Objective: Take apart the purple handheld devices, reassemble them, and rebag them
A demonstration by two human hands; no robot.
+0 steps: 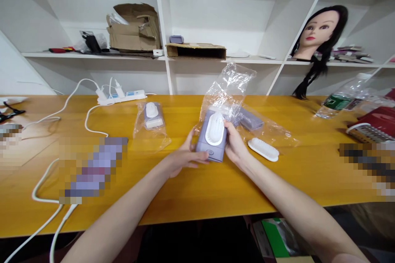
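Note:
Between my two hands is a purple-grey box-shaped case (202, 141) with a small oval button near its lower end. A white oval ribbed piece (215, 128) lies on its front face. My left hand (185, 158) grips the case at its lower left, fingers along the bottom. Around the right side is my right hand (235, 141), its thumb at the edge of the white piece. Clear plastic bags (230, 84) lie just behind the case, with another purple-grey piece (251, 119) among them. Right of my right hand rests a separate white oval tray-like piece (263, 150).
A bagged purple-grey case (152, 115) lies to the left, near a white power strip (121, 97) with cables. A blurred-out phone-like object (95, 170) is at front left. A water bottle (338, 98) stands at right. Shelves behind hold cardboard boxes (134, 35) and a mannequin head (319, 31).

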